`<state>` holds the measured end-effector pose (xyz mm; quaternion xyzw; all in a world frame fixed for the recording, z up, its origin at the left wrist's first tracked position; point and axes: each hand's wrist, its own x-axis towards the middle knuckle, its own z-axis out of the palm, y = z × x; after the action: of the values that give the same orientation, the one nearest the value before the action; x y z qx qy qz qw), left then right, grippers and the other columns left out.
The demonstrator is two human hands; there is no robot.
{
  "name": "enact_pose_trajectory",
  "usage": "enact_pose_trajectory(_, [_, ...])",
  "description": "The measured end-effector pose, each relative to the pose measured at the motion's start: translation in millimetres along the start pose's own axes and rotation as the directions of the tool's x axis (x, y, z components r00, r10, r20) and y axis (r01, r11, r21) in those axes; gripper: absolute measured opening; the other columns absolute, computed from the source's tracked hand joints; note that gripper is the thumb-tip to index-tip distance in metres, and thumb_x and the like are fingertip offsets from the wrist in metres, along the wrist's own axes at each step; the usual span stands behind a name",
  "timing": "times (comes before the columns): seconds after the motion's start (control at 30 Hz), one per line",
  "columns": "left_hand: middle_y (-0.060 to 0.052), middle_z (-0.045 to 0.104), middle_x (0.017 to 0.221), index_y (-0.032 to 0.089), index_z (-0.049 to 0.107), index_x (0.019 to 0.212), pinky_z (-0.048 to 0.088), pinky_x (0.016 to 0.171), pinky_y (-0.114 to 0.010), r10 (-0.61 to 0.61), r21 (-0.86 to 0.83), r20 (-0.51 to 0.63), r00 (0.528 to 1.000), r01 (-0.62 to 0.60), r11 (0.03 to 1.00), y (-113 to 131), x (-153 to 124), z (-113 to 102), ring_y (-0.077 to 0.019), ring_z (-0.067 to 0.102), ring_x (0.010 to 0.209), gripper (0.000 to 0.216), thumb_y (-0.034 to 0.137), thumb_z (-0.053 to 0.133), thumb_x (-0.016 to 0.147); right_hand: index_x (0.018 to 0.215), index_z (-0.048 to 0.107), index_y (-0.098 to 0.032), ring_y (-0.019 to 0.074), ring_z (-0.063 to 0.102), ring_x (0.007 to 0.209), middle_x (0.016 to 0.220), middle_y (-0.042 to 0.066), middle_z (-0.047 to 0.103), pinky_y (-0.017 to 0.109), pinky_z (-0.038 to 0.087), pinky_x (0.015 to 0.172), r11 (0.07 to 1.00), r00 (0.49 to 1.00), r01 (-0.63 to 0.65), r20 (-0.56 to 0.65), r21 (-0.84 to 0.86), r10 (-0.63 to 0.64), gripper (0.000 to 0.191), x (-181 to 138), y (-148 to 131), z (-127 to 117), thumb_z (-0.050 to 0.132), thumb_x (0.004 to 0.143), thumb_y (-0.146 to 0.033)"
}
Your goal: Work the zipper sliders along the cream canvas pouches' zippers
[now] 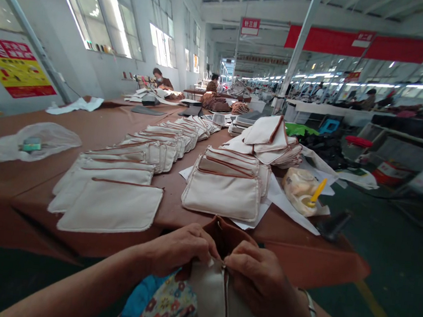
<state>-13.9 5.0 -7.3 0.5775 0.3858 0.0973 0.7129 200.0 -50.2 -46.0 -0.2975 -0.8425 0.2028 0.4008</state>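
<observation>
Close in front of my body is a beige bag [205, 300] with a brown lining [239, 235] and a zipper [226, 299] running down its middle. My left hand [188, 248] is closed on the bag's edge, left of the zipper's upper end. My right hand [260, 278] pinches the edge just right of the zipper, with the fingertips of both hands close together. Between and beyond them, the bag's mouth gapes and shows the lining. My fingers hide exactly what they pinch there. The bag's lower end runs out of view over a floral cloth [170, 301].
A brown-covered table [170, 202] carries a fanned row of beige zippered pieces [113, 209] and a stack of similar ones [223, 194]. At right are a container [297, 184] with a yellow handle [318, 190] and a dark object [334, 225]. A plastic bag [54, 136] lies left.
</observation>
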Motion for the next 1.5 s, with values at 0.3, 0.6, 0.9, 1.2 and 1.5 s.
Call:
enact_pose_trajectory(0.3, [0.008, 0.032, 0.045, 0.016, 0.052, 0.060, 0.012, 0.037, -0.022, 0.013, 0.021, 0.078, 0.997, -0.014, 1.000, 0, -1, 8, -0.0049, 0.022, 0.037, 0.055, 0.066, 0.064, 0.077, 0.115, 0.055, -0.016, 0.0152, 0.049, 0.064, 0.077, 0.005, 0.060, 0.027, 0.036, 0.056, 0.942, 0.977, 0.200, 0.126, -0.270, -0.171, 0.025, -9, 3, -5, 0.047, 0.092, -0.011])
enact_pose_trajectory(0.6, [0.001, 0.046, 0.067, 0.009, 0.066, 0.083, 0.025, 0.051, -0.020, 0.119, 0.209, 0.121, 0.985, -0.143, 0.967, 5, -5, 12, -0.0099, 0.034, 0.061, 0.048, 0.057, 0.064, 0.081, 0.105, 0.055, -0.017, 0.0182, 0.055, 0.071, 0.082, 0.006, 0.061, 0.030, 0.042, 0.064, 0.991, 0.994, 0.105, 0.010, -0.080, -0.104, 0.017, -11, -4, -9, 0.049, 0.089, -0.014])
enact_pose_trajectory(0.9, [0.002, 0.047, 0.072, 0.011, 0.063, 0.083, 0.031, 0.056, -0.021, 0.287, 0.517, 0.176, 0.941, -0.337, 0.787, 15, -12, 15, -0.0107, 0.039, 0.064, 0.032, 0.039, 0.051, 0.093, 0.071, 0.052, -0.016, 0.0092, 0.034, 0.058, 0.066, -0.004, 0.042, 0.021, 0.029, 0.052, 0.765, 0.828, -0.532, 0.416, 0.364, 0.377, 0.043, 11, -9, -28, 0.043, 0.098, -0.048])
enact_pose_trajectory(1.2, [0.005, 0.038, 0.062, 0.014, 0.052, 0.075, 0.022, 0.047, -0.020, 0.225, 0.097, 0.107, 0.968, -0.236, 0.967, -2, -8, 15, -0.0080, 0.029, 0.054, 0.046, 0.058, 0.061, 0.084, 0.067, 0.042, -0.017, 0.0078, 0.026, 0.055, 0.062, -0.006, 0.033, 0.021, 0.020, 0.047, 0.620, 0.861, -0.506, 0.301, 0.600, 0.411, 0.044, -1, 2, -2, 0.053, 0.092, -0.051])
enact_pose_trajectory(1.5, [0.005, 0.039, 0.058, 0.009, 0.065, 0.079, 0.017, 0.044, -0.021, 0.128, 0.233, 0.107, 0.986, -0.150, 0.961, 13, -10, -2, -0.0068, 0.026, 0.050, 0.044, 0.052, 0.059, 0.086, 0.067, 0.047, -0.016, 0.0098, 0.032, 0.060, 0.066, -0.003, 0.039, 0.023, 0.025, 0.052, 0.711, 0.877, -0.479, 0.260, 0.515, 0.403, 0.041, -1, 2, -9, 0.055, 0.092, -0.047])
